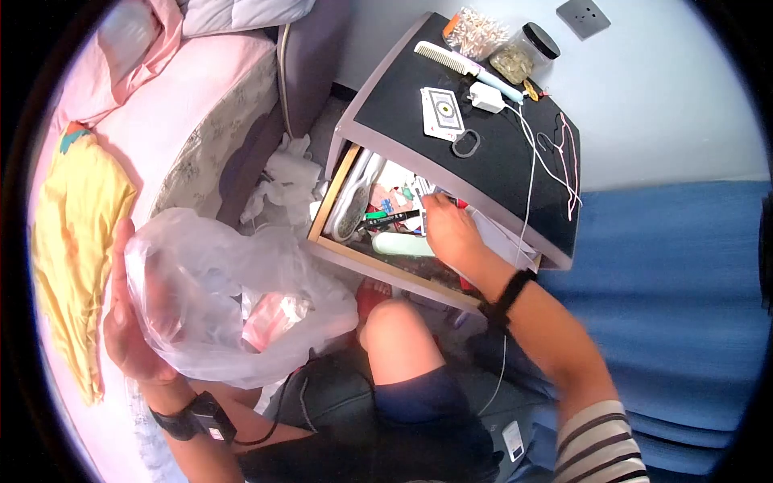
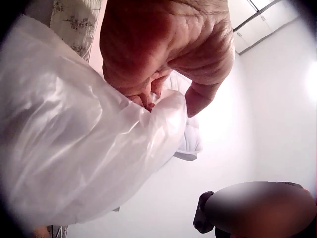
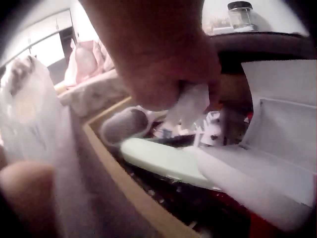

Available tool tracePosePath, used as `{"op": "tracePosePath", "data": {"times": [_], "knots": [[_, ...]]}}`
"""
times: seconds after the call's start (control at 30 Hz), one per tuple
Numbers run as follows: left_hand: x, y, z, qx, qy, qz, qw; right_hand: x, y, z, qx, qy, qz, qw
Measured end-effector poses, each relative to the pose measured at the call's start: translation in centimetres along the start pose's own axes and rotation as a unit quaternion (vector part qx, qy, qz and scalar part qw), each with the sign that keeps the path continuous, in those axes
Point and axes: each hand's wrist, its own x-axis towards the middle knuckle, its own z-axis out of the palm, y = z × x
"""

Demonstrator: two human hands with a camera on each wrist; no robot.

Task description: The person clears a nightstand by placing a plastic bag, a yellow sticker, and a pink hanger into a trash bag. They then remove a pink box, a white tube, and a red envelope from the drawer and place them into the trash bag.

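Note:
My left hand (image 1: 133,342) holds a translucent white plastic bag (image 1: 201,322) by its edge, thumb and fingers gripping the film (image 2: 171,111) in the left wrist view. Crumpled pink and silvery wrapping (image 1: 276,318) shows inside the bag. Over the open drawer (image 1: 334,189), my right hand (image 1: 452,233) reaches in, palm down. Its curled fingers pinch a crumpled whitish translucent piece (image 3: 192,106), seen in the right wrist view; its kind cannot be told. Around it lie a pale green case (image 1: 403,245), a hairbrush (image 1: 352,211), a black pen (image 1: 392,220) and a white open box (image 3: 282,144).
On the black cabinet top (image 1: 386,105) are cotton swabs (image 1: 475,34), a lidded jar (image 1: 523,55), a comb (image 1: 441,56), playing cards (image 1: 442,113), a charger (image 1: 486,97) and its white cable. Crumpled tissues (image 1: 288,175) lie between bed and cabinet. A yellow cloth (image 1: 84,233) lies on the bed.

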Motion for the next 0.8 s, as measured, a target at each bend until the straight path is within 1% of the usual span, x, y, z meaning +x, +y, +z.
{"op": "tracePosePath", "data": {"times": [0.03, 0.1, 0.13, 0.17, 0.23, 0.3, 0.33, 0.37, 0.43, 0.47, 0.5, 0.57, 0.6, 0.63, 0.7, 0.8], "knots": [[-0.1, -0.1, 0.3, 0.013, 0.014, 0.009, 1.0, 1.3, -0.6, -0.5, -0.006, -0.071, 0.085, 0.994], [-0.2, -0.2, 1.2, 0.039, 0.046, 0.028, 0.998, 2.4, -1.8, -1.8, 0.026, -0.12, 0.176, 0.977], [-0.2, 0.0, 0.8, 0.032, 0.027, 0.017, 0.999, 2.7, -2.2, -2.2, 0.041, -0.144, 0.223, 0.963], [-0.2, 0.2, 0.1, 0.026, 0.008, 0.006, 1.0, 3.0, -2.1, -2.3, 0.048, -0.144, 0.23, 0.961], [-0.2, 0.3, -0.2, 0.016, 0.003, -0.002, 1.0, 3.4, -1.5, -2.2, 0.064, -0.145, 0.242, 0.957], [-0.1, 0.1, 0.2, 0.011, 0.024, 0.002, 1.0, 3.9, -0.8, -1.4, 0.051, -0.159, 0.241, 0.956], [-0.1, 0.2, -0.1, 0.001, 0.016, -0.009, 1.0, 4.1, -0.6, -1.1, 0.044, -0.165, 0.242, 0.955], [-0.1, 0.4, -0.5, -0.01, 0.007, -0.019, 1.0, 4.4, -0.5, -0.7, -0.005, -0.19, 0.239, 0.952], [-0.1, 0.5, -0.5, -0.012, 0.01, -0.017, 1.0, 4.4, -0.7, -0.8, -0.025, -0.21, 0.237, 0.948], [0.0, 0.4, 0.0, -0.003, 0.02, -0.005, 1.0, 4.4, -0.8, -0.9, -0.035, -0.22, 0.235, 0.946], [-0.1, 0.4, 0.2, 0.007, 0.031, 0.008, 0.999, 4.0, -0.8, -1.2, -0.018, -0.219, 0.228, 0.949], [-0.2, 0.6, -0.4, -0.014, 0.021, -0.003, 1.0, 3.3, -0.6, -1.4, -0.01, -0.189, 0.212, 0.959], [-0.3, 0.6, -0.5, -0.016, 0.018, -0.004, 1.0, 2.9, -0.4, -1.2, -0.017, -0.161, 0.199, 0.966], [-0.3, 0.7, -0.5, -0.017, 0.016, -0.005, 1.0, 2.5, 0.0, -0.9, -0.024, -0.133, 0.186, 0.973], [-0.3, 0.8, -0.1, -0.005, 0.019, 0.002, 1.0, 1.8, 0.7, 0.1, -0.06, -0.05, 0.149, 0.986], [-0.5, 1.0, -0.6, -0.012, 0.013, -0.004, 1.0, 0.4, 0.7, 0.4, -0.146, -0.048, 0.095, 0.984]]}}
